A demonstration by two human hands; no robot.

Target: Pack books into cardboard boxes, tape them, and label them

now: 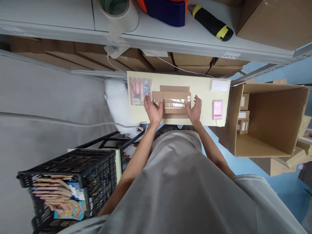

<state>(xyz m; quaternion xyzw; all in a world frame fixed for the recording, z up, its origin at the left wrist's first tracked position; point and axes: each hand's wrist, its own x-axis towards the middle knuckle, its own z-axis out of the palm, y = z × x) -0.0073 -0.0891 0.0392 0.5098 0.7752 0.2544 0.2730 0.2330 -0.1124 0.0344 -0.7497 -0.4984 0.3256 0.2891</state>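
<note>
A small brown cardboard box [173, 96] lies on the cream tabletop [204, 118], with shiny clear tape along its top. Flaps stick out at its far and near sides. My left hand [154, 112] grips the box's left end, its thumb on the top and the fingers around the outer side. At the opposite end, my right hand [195, 112] has its thumb on the taped top, with the fingers beyond the right edge. Left of the box lies a printed sheet with a flag picture [140, 91]. A device with a pink screen [217, 110] lies to the right.
A shelf [156, 35] beyond the table carries a tape roll [119, 14], an orange-and-blue tool [165, 11] and a black-and-yellow cutter [212, 22]. Cardboard boxes line the level below. A large open carton [270, 120] stands right; a black crate [97, 175] of booklets stands lower left.
</note>
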